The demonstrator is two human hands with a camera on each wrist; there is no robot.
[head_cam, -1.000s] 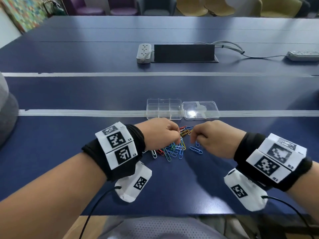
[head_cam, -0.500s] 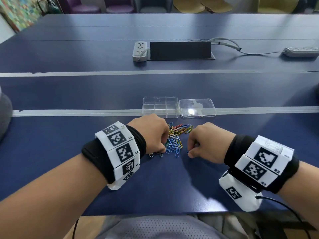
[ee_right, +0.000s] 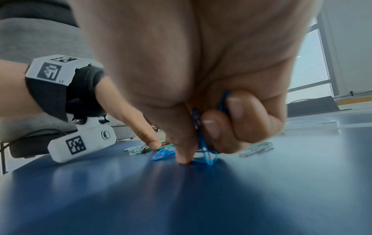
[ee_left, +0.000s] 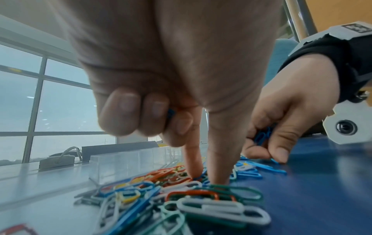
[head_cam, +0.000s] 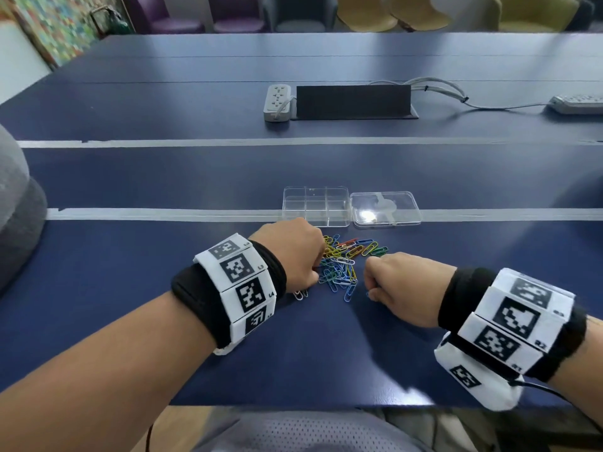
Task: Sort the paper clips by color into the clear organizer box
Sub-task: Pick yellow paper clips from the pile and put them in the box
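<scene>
**Both hands down in the clip pile, blue ones in hand**

So I had my left hand (head_cam: 290,252) and right hand (head_cam: 396,282) on the table (head_cam: 130,288), one either side of the clips (head_cam: 342,262). The pile was a jumble of blue, green, yellow, orange and white, lying just in front of the box (head_cam: 315,205), which sat open with its lid (head_cam: 386,208) flat to the right.

Left hand: index finger and thumb poked straight down into the clips, tips in among the green and orange ones, while the other fingers (ee_left: 120,111) were curled into the palm around a blue clip (ee_left: 170,114). Only a sliver of it showed.

Right hand: fingers (ee_right: 239,111) curled tight around a bunch of blue clips (ee_right: 198,124), with one fingertip pressed onto the table right beside more blue clips. From the left wrist view I could see that same blue bunch tucked in the palm.

A few white clips (head_cam: 299,294) lay apart near my left wrist. Couldn't tell whether the box compartments had anything in them.
</scene>
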